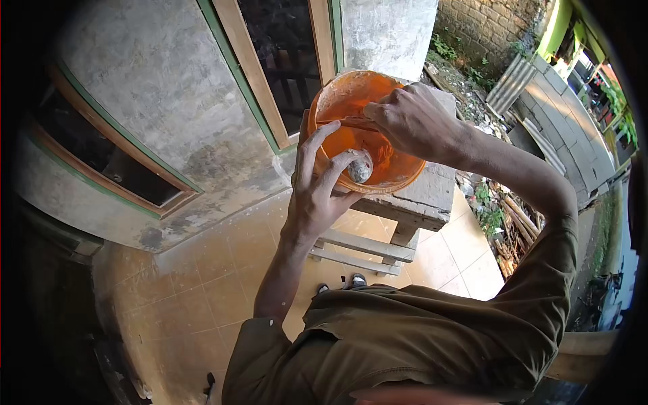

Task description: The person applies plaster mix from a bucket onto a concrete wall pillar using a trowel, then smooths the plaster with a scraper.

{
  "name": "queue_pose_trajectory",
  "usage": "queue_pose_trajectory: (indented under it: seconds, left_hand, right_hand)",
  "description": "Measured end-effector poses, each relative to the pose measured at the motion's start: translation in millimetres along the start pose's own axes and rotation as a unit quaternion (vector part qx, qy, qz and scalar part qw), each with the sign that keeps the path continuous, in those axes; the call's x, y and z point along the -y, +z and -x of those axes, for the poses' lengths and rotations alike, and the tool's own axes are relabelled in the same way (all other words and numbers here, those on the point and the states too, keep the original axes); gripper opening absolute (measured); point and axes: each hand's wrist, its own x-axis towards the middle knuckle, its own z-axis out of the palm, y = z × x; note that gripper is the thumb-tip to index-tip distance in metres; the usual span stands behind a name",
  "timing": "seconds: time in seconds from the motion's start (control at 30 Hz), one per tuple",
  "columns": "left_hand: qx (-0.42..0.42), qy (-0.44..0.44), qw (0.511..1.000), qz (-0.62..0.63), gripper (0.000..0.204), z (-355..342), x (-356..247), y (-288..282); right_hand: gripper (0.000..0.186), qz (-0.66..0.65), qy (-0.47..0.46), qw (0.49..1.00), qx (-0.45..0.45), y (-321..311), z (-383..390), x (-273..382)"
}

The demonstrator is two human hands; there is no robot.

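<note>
The left hand [315, 202] has its fingers spread, clamped over the near left rim of a round, smeared orange bucket [408, 182]; a rounded, grey-crusted lump [360, 170] lies inside, touching a fingertip. The right hand [422, 128] has its fingers curled together over the opposite side; whether they grip anything is hidden. Beneath stands a rough, paint-spattered wooden bench [432, 196], then smooth tan floor tiles [202, 297], a blotchy plastered wall [169, 101] and, farthest, coarse brickwork [493, 27].

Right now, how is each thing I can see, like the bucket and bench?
Bucket: uncovered, inside smeared pale
Lump: pale, speckled
Left hand: fingers spread at bucket rim
Right hand: fingers curled, over bucket mouth
Bench: scuffed, stained
Wall: blotchy
Floor: pale specks near wall
</note>
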Motion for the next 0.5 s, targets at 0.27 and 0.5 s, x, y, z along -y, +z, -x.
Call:
queue_pose_trajectory:
  seconds: [0.27, 0.5]
  left_hand:
    - [0.002, -0.011, 1.0, -0.016, 0.064, -7, -3, 2]
    - [0.018, -0.022, 0.999, -0.017, 0.063, -6, -8, 5]
  right_hand:
    - [0.015, 0.064, -0.05, 0.994, -0.066, 14, -7, -15]
    - [0.016, 0.091, -0.049, 0.995, -0.013, 10, -9, -11]
